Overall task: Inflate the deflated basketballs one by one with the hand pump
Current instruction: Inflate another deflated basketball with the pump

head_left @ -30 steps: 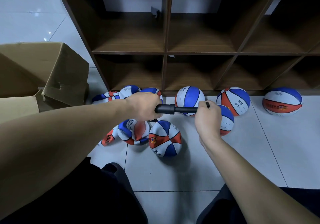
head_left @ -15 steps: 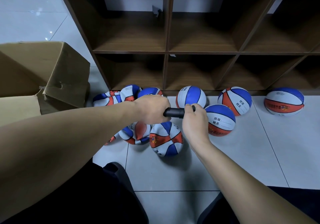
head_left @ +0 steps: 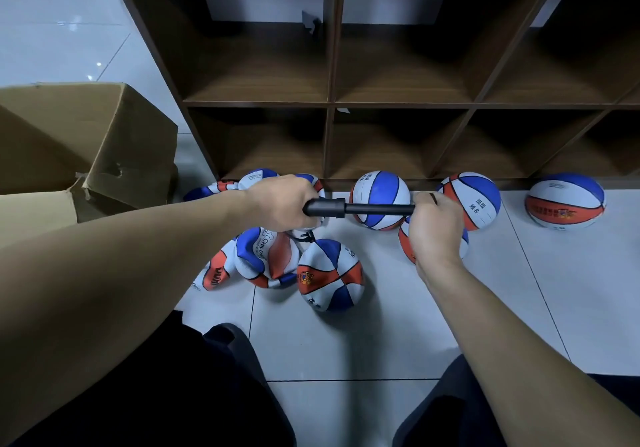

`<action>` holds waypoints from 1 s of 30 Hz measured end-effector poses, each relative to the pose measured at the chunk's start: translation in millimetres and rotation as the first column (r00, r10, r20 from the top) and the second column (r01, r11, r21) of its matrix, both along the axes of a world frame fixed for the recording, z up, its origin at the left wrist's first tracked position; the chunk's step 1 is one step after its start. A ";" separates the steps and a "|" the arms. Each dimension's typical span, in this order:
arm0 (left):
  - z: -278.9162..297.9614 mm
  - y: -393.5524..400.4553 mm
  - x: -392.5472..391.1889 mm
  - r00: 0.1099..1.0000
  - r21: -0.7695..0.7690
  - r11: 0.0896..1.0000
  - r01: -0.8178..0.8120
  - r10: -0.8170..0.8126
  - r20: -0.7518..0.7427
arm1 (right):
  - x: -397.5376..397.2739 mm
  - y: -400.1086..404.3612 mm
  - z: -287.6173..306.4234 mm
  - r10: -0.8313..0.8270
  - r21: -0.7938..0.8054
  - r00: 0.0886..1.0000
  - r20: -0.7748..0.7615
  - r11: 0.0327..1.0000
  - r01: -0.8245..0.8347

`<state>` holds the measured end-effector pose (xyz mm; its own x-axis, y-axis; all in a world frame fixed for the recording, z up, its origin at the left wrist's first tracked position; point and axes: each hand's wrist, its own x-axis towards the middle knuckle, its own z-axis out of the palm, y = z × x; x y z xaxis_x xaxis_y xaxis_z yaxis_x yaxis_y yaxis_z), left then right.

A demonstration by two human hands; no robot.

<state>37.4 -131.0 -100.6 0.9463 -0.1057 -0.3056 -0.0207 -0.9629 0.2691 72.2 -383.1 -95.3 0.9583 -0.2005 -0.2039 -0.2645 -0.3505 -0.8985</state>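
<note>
I hold a black hand pump (head_left: 349, 208) level above the floor. My left hand (head_left: 282, 202) grips its barrel, and my right hand (head_left: 434, 228) grips the handle with the rod drawn out. A short black hose (head_left: 304, 237) hangs from under my left hand toward a crumpled, deflated basketball (head_left: 268, 256). A partly filled basketball (head_left: 329, 275) lies beside it, with more flat ones (head_left: 214, 270) to the left. Round basketballs (head_left: 379, 199) sit along the shelf base; another (head_left: 471, 199) is beyond my right hand.
A dark wooden cubby shelf (head_left: 329, 104) stands ahead with bare compartments. An open cardboard box (head_left: 86, 142) sits at the left. One more round ball (head_left: 564, 201) rests at the far right on the white tiled floor (head_left: 346, 342). My dark-clothed knees fill the bottom.
My right hand has pulled the pump handle out to the right again, after pushing it in toward my left hand half a second ago. The left hand stayed put.
</note>
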 end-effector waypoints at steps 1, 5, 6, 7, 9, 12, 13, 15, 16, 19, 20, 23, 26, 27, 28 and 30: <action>0.5 2.6 0.2 1.000 0.009 1.000 -0.004 0.004 0.005 | 1.4 -1.3 -0.8 -0.002 0.008 1.000 -0.008 1.000 0.002; 0.5 -1.7 -2.0 1.000 0.039 0.999 -0.001 0.001 0.014 | -3.6 4.6 -5.8 0.006 -0.001 1.000 0.028 1.000 -0.006; -0.1 -4.6 -2.9 1.000 0.040 0.999 -0.002 0.001 0.013 | -6.3 7.4 -6.8 0.010 -0.006 0.999 0.034 1.000 -0.010; -0.7 -7.9 -3.6 1.000 0.041 0.999 0.001 -0.002 0.017 | -9.1 10.2 -7.6 0.016 -0.011 0.999 0.038 1.000 -0.016; -0.7 -15.1 -4.5 0.999 0.051 0.999 0.015 -0.017 0.036 | -15.5 15.3 -6.9 0.035 -0.019 0.998 0.043 0.999 -0.034; 2.5 -24.0 -5.0 0.999 0.059 0.998 0.032 -0.035 0.039 | -24.2 22.8 -6.9 0.087 -0.027 0.995 0.044 0.996 -0.086; 4.0 -26.9 -5.3 0.999 0.060 0.998 0.037 -0.039 0.036 | -27.1 25.2 -7.2 0.106 -0.031 0.994 0.042 0.994 -0.104; 5.5 -33.6 -5.7 0.998 0.054 0.998 0.043 -0.045 0.032 | -31.9 29.2 -7.1 0.143 -0.046 0.989 0.040 0.989 -0.141; 5.6 -37.2 -6.0 0.999 0.049 0.998 0.044 -0.045 0.030 | -33.7 30.9 -7.3 0.158 -0.052 0.987 0.038 0.986 -0.156; 5.1 -45.7 -6.3 0.998 0.025 0.999 0.044 -0.045 0.032 | -37.1 33.3 -5.8 0.187 -0.073 0.981 0.043 0.980 -0.184; 5.1 -46.8 -5.7 0.998 0.020 0.999 0.044 -0.045 0.035 | -37.2 33.5 -5.2 0.191 -0.078 0.981 0.045 0.979 -0.187; 6.0 -46.6 -5.0 0.998 0.018 0.999 0.050 -0.050 0.034 | -37.2 33.8 -5.9 0.200 -0.087 0.979 0.044 0.977 -0.196; 6.2 -43.9 -4.6 0.998 0.017 0.998 0.068 -0.068 0.008 | -35.4 33.8 -10.4 0.203 -0.065 0.979 0.007 0.977 -0.202; 6.5 -43.7 -4.8 0.997 0.021 0.997 0.073 -0.073 0.004 | -34.1 33.4 -12.1 0.204 -0.056 0.979 -0.008 0.977 -0.205; 6.5 -43.5 -4.9 0.997 0.024 0.997 0.077 -0.077 0.002 | -32.9 33.1 -13.1 0.206 -0.048 0.978 -0.019 0.977 -0.207; 5.8 -41.8 -4.7 0.997 0.019 0.997 0.080 -0.080 -0.001 | -30.7 31.8 -14.2 0.207 -0.029 0.978 -0.036 0.978 -0.208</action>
<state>32.7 -172.8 -94.8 0.9349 -0.1753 -0.3085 -0.0979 -0.9631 0.2507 41.5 -351.2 -109.5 0.9727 -0.0053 -0.2321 -0.2118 -0.4299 -0.8777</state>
